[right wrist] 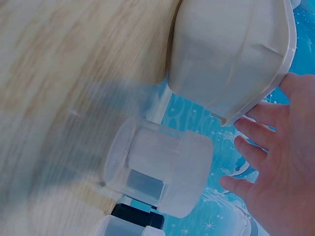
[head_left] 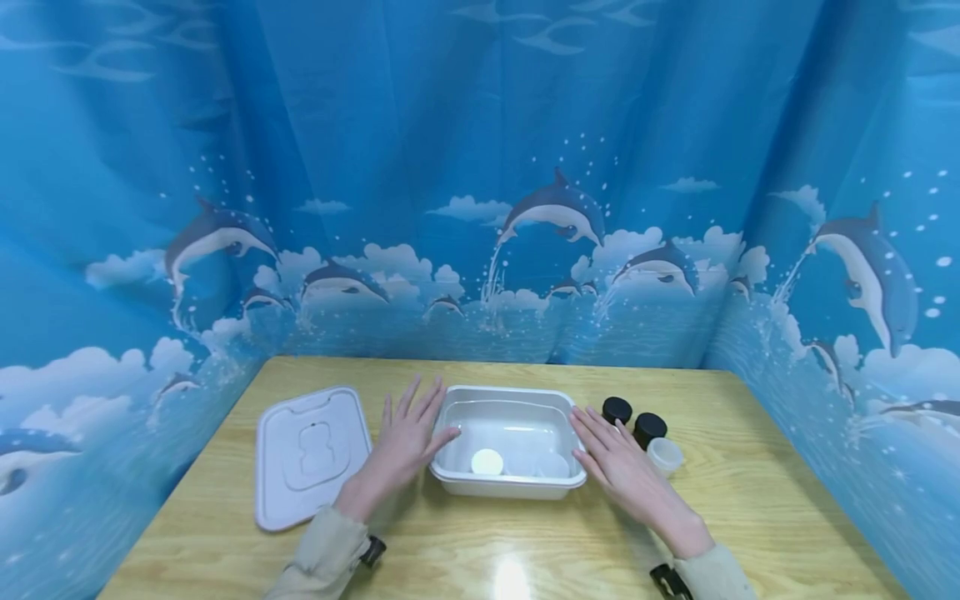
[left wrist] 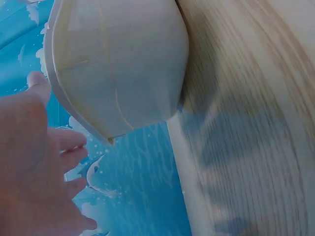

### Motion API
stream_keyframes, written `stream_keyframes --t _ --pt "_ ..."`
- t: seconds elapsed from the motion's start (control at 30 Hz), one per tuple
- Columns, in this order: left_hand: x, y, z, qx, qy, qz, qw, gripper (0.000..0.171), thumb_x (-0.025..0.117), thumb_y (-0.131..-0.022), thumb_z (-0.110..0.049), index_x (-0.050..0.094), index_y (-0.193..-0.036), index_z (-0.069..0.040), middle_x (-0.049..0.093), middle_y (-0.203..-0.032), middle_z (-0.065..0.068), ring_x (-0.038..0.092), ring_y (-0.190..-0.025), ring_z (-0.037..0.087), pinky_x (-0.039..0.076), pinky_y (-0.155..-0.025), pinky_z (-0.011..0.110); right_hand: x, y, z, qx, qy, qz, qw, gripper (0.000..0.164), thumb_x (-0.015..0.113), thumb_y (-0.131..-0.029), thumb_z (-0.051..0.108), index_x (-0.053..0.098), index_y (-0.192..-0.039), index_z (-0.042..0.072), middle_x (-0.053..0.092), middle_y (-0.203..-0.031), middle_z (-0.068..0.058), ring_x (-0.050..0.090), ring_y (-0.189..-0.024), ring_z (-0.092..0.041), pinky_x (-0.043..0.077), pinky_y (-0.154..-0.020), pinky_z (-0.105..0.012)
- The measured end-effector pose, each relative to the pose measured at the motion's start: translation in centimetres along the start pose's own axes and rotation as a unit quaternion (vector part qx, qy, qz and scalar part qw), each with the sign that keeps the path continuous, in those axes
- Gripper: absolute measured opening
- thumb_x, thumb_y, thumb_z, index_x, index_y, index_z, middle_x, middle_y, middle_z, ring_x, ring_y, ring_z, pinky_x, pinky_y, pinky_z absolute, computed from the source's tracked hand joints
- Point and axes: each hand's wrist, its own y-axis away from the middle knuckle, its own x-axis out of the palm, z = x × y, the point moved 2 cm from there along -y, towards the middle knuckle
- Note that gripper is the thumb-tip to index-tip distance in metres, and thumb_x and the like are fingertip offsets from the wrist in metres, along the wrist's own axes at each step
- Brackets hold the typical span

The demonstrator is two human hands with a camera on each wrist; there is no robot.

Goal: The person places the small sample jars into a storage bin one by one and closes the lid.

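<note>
- Your left hand (head_left: 405, 446) is spread at the left end of the tub, its grip released, with the thumb reaching across the rim; you cannot tell for sure whether the thumb presses on it.
- Your right hand (head_left: 626, 467) has its fingers stretched out and its grip released too, the fingertips lying against the tub's right rim.
- The white tub (head_left: 504, 489) stands upright between your two hands, near the middle of the wooden surface (head_left: 765, 517), with its mouth facing up.
- Inside the tub, along the side nearer you, lie a bright white disc (head_left: 487, 462) and a paler disc (head_left: 552, 465), the bright one to the left.
- Left of the tub and well apart from it, a pale lid (head_left: 300, 442) lies flat, with your left forearm just over its near right corner.
- To the right of the tub, beyond your right hand, a far black-topped jar (head_left: 617, 408) and a near black-topped jar (head_left: 649, 427) sit close together.
- Just beside the near one, a little closer to you, is a translucent jar (head_left: 667, 454).
- A blue dolphin curtain (head_left: 405, 108) hangs behind the surface and along both sides.
</note>
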Motion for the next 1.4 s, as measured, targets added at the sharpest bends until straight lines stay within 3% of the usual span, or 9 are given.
stream_keyframes --t 0.27,0.63,0.77,0.97,1.13,1.4 --pt "0.4 0.8 -0.1 0.015 -0.047 0.03 0.9983 0.063 0.04 -0.108 -0.044 0.027 -0.16 -0.011 0.019 -0.167 0.003 0.009 -0.156 0.035 0.001 -0.12 0.069 0.0 0.0 0.0 -0.004 0.002 -0.005 1.0 0.055 0.051 -0.106 0.032 0.043 -0.153 0.003 0.041 -0.159 -0.011 0.036 -0.147 -0.035 0.028 -0.117 -0.065" --pt "0.8 1.0 -0.1 0.006 -0.045 0.022 0.9987 0.063 0.045 -0.107 -0.038 0.03 -0.159 -0.006 0.024 -0.167 0.01 0.016 -0.155 0.034 0.002 -0.121 0.066 -0.3 -0.2 -0.2 0.0 -0.015 0.005 1.0 0.056 0.053 -0.106 0.032 0.043 -0.153 0.004 0.04 -0.16 -0.012 0.035 -0.147 -0.036 0.027 -0.117 -0.065" --pt "0.7 0.9 -0.1 0.008 -0.048 0.02 0.9986 0.062 0.045 -0.107 -0.038 0.031 -0.159 -0.006 0.027 -0.166 0.01 0.018 -0.154 0.034 0.003 -0.121 0.066 -1.5 -0.2 -1.0 -0.007 -0.04 -0.026 0.999 0.054 0.058 -0.104 0.026 0.047 -0.151 0.003 0.045 -0.156 -0.016 0.039 -0.144 -0.041 0.032 -0.113 -0.066" --pt "0.6 0.9 -0.1 0.005 -0.05 0.018 0.9986 0.062 0.045 -0.107 -0.038 0.032 -0.158 -0.006 0.028 -0.166 0.01 0.019 -0.154 0.034 0.003 -0.122 0.066 -4.3 0.9 -3.2 0.06 -0.081 -0.101 0.99 0.049 0.062 -0.102 0.022 0.052 -0.148 0.009 0.051 -0.15 -0.018 0.046 -0.136 -0.043 0.041 -0.105 -0.066" --pt "0.5 0.9 -0.2 0.004 -0.047 0.017 0.9987 0.062 0.045 -0.107 -0.038 0.032 -0.158 -0.005 0.028 -0.166 0.01 0.02 -0.154 0.034 0.006 -0.122 0.067 -5.1 2.6 -4.7 0.102 -0.107 -0.139 0.979 0.049 0.068 -0.099 0.018 0.055 -0.144 0.006 0.057 -0.142 -0.022 0.052 -0.128 -0.045 0.044 -0.098 -0.065" --pt "0.5 0.9 -0.2 0.004 -0.031 0.02 0.9993 0.062 0.045 -0.107 -0.037 0.031 -0.158 -0.006 0.026 -0.166 0.01 0.019 -0.154 0.035 0.006 -0.122 0.067 -4.0 5.0 -7.3 0.196 -0.171 -0.121 0.958 0.061 0.071 -0.096 0.02 0.047 -0.146 -0.006 0.05 -0.143 -0.031 0.05 -0.124 -0.053 0.045 -0.097 -0.067"
